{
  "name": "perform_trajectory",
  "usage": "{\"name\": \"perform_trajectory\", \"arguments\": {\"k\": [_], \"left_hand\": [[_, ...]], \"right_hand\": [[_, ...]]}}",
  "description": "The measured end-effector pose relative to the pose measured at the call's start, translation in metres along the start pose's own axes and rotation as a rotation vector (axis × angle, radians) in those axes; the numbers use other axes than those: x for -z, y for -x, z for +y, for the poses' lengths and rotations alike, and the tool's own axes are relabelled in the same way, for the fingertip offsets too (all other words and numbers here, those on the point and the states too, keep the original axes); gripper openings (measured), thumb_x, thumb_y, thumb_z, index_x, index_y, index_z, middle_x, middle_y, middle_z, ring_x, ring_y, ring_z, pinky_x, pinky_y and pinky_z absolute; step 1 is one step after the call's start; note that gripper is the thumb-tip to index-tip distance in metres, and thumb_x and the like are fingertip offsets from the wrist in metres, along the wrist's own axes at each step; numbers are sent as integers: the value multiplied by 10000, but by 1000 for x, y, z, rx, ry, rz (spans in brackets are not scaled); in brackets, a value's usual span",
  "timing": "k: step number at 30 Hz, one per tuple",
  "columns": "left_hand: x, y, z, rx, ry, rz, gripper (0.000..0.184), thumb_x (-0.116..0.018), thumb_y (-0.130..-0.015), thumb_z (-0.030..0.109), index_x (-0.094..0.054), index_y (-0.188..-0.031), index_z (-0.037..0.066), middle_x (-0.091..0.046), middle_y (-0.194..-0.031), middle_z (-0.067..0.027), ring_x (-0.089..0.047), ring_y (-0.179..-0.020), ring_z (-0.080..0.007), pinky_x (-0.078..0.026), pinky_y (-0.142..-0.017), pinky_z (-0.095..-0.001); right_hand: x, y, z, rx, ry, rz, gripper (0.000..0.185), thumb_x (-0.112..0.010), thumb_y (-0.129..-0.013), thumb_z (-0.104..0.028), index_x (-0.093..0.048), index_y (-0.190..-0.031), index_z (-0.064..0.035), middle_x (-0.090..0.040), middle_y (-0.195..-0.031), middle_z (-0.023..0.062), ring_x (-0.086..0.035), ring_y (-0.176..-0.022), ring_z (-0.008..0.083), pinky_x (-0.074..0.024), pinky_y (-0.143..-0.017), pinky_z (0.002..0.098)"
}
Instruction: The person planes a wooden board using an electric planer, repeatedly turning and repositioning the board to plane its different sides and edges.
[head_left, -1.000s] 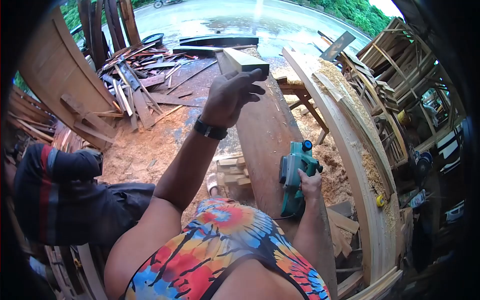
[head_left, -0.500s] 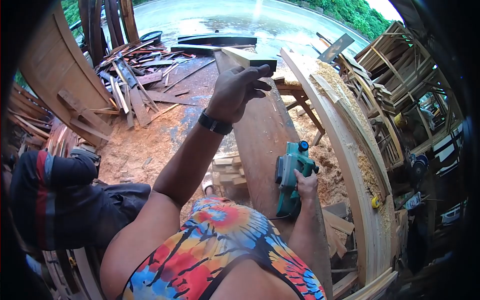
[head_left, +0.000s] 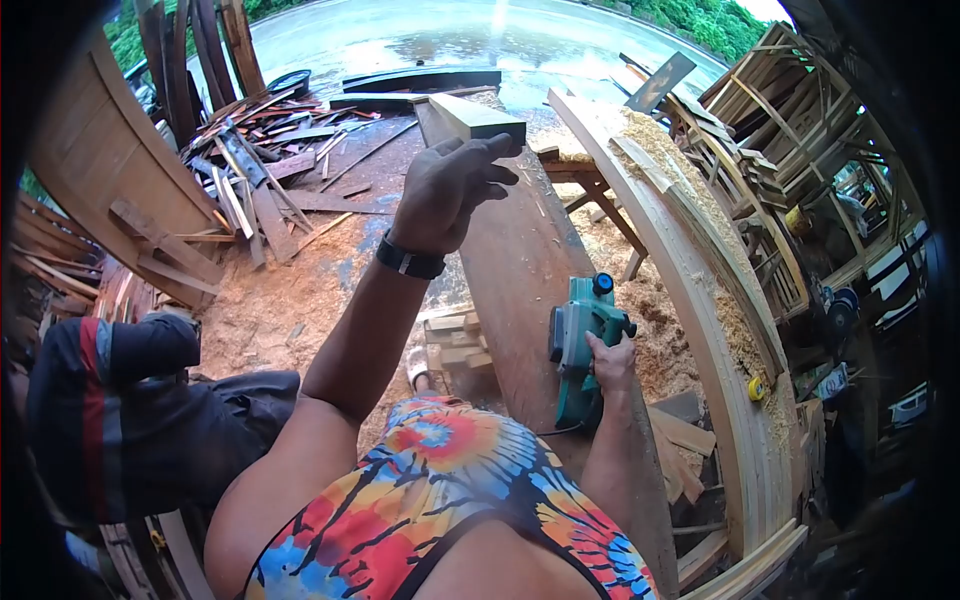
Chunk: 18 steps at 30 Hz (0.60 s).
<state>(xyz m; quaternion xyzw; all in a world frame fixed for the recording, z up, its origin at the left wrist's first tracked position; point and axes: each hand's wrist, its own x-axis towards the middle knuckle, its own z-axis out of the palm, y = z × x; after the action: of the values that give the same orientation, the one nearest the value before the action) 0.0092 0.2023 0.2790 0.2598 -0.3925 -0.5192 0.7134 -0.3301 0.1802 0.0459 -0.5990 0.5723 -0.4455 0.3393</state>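
My right hand (head_left: 611,362) is wrapped round the handle of a green electric planer (head_left: 578,345), which rests on a long brown plank (head_left: 505,270). My left hand (head_left: 445,195), with a dark band at its wrist, is raised over the plank's far part. Its fingers are loosely bent and apart, at the near end of a pale piece of timber (head_left: 465,113) with a dark end face. Whether the fingertips touch that end I cannot tell.
Thick pale beams (head_left: 665,250) covered with shavings run along the right, with a yellow tape measure (head_left: 756,388) on them. A person in dark clothes (head_left: 150,420) is bent over at left. Scrap wood (head_left: 255,165) lies beyond, near a curved wooden panel (head_left: 115,180).
My left hand has shifted left and slightly down in view, and the pale timber's near end also sits further left. My right hand stays on the planer, which has barely moved.
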Motion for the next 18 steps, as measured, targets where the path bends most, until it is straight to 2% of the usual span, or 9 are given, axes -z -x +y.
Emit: {"name": "perform_trajectory", "arguments": {"k": [3,8,13,18], "left_hand": [[4,2,0,14,27,-17,282,-669,-961,158,-634,-1177,-20,-726,-1095,-141,-726,-844,-196,-579,-672,-275],[10,3,-4,-8,33,-22,312,-635,-971,173,-631,-1184,-56,-715,-1101,-165,-721,-842,-206,-588,-690,-278],[31,5,-7,-8,74,-37,338,-599,-986,190,-626,-1190,-77,-709,-1095,-190,-722,-845,-222,-603,-707,-297],[34,5,-6,-5,39,-17,332,-579,-992,191,-629,-1186,-75,-709,-1103,-199,-725,-855,-229,-603,-712,-306]], "right_hand": [[0,-2,7,52,11,-4,237,-778,-839,-138,-668,-1007,-12,-618,-646,31,-546,-449,121,-437,-419,288],[0,-6,17,135,45,-1,217,-776,-840,-136,-672,-989,-18,-605,-630,22,-543,-449,113,-433,-418,286],[-1,-6,21,32,57,4,208,-774,-843,-134,-676,-993,-28,-603,-636,12,-540,-459,104,-428,-417,284],[-1,-6,19,67,43,4,211,-773,-844,-127,-674,-1003,-30,-608,-647,11,-535,-462,101,-421,-414,279]]}}
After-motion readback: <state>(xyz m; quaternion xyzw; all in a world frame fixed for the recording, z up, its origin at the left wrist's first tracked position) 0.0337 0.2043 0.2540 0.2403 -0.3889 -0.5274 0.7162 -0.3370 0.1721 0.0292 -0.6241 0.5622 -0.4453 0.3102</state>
